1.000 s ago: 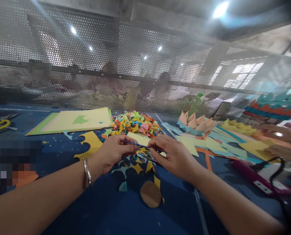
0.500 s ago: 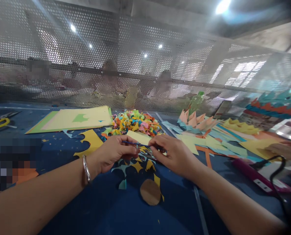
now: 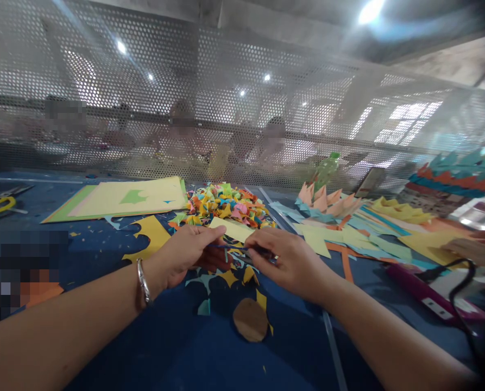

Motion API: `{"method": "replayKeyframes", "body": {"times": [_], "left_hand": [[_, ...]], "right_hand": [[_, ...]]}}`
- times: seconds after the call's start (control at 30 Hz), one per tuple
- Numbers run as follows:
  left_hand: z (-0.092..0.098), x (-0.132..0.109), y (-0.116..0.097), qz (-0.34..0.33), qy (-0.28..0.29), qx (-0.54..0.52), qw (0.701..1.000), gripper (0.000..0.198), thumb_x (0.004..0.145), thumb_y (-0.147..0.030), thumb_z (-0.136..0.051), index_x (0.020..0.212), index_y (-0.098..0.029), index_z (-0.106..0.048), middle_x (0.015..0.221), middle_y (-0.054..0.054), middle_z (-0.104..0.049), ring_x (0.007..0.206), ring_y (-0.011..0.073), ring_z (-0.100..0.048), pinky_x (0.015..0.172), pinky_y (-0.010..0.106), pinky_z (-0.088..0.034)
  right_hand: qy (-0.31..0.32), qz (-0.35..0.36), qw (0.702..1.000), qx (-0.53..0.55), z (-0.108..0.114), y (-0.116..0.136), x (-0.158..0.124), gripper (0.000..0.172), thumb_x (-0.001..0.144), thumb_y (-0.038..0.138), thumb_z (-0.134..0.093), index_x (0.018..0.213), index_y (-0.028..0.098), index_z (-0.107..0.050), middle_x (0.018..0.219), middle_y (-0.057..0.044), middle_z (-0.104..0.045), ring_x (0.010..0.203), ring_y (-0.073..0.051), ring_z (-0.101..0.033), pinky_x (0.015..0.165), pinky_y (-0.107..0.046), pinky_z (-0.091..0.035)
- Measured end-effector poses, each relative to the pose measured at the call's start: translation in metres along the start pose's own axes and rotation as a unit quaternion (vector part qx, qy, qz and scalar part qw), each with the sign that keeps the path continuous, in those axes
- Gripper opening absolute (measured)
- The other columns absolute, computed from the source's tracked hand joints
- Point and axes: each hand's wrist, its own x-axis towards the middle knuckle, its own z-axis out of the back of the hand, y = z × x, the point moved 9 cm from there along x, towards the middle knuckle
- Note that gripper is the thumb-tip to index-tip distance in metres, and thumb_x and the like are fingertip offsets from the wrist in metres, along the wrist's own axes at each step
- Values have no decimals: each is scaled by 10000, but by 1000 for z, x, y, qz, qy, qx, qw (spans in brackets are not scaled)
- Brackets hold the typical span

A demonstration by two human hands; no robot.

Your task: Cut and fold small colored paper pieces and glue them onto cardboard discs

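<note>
A thin dark blue piece, probably paper seen nearly edge-on point(image 3: 232, 247), spans the gap between my two hands. My left hand point(image 3: 189, 251) holds its left end, with the thumb above and the fingers curled in shadow underneath. The fingers of my right hand point(image 3: 283, 255) are pinched at its other end; something dark by those fingertips is too unclear to name. Under the hands lie cut paper scraps point(image 3: 228, 278) in yellow and pale blue. A round brown cardboard disc point(image 3: 250, 320) rests nearer to me on the blue table point(image 3: 177, 347).
Colourful paper clippings point(image 3: 226, 203) are heaped ahead, left of pointed paper crowns point(image 3: 327, 203). Paper sheets point(image 3: 144, 190) are stacked at left, near yellow-handled scissors point(image 3: 0, 206). A purple power strip point(image 3: 425, 296) with a black cord and another person's hand point(image 3: 476, 250) are at right.
My left thumb has moved up and now shows above the blue piece, while the left fingers have shifted beneath it. My right hand has stayed almost in place.
</note>
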Motion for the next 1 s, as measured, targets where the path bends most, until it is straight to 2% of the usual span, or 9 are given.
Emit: {"method": "replayKeyframes", "body": {"times": [0.2, 0.5, 0.63, 0.83, 1.0], "left_hand": [[-5, -6, -7, -9, 18, 36, 999, 258, 707, -349, -720, 577, -143, -633, 567, 45, -709, 483, 124, -633, 505, 219, -452], [-6, -8, -10, -11, 41, 65, 997, 161, 668, -270, -737, 612, -134, -672, 644, 82, -731, 570, 153, -673, 546, 235, -470], [-9, -7, -17, -64, 68, 111, 989, 154, 701, -289, -706, 632, -154, -681, 653, 74, -729, 601, 161, -677, 572, 252, -498], [-11, -8, -30, -162, 71, 235, 956, 206, 788, -324, -624, 660, -177, -692, 649, 62, -727, 557, 134, -644, 530, 217, -473], [-11, -7, -32, -176, 80, 231, 953, 195, 788, -333, -628, 678, -184, -689, 665, 55, -723, 558, 127, -629, 514, 211, -455]], "right_hand": [[3, 7, 1000, 6, -2, 1, -1, 143, 854, 199, -446, 864, 182, -588, 741, -21, -607, 663, -132, -537, 617, -255, -398], [1, 7, 1000, -1, 0, 1, -2, 124, 846, 175, -465, 852, 182, -589, 723, -9, -597, 660, -123, -541, 607, -238, -391], [-3, 5, 1000, 5, 3, 1, -1, 129, 848, 178, -461, 849, 189, -589, 726, -7, -599, 657, -122, -540, 604, -242, -399], [6, -5, 1000, 5, 1, -2, -1, 129, 859, 193, -464, 846, 182, -592, 715, -12, -597, 638, -127, -523, 600, -248, -395], [12, -8, 1000, 16, 0, -4, -1, 122, 863, 200, -474, 838, 179, -592, 725, -10, -599, 655, -126, -528, 615, -246, -395]]}}
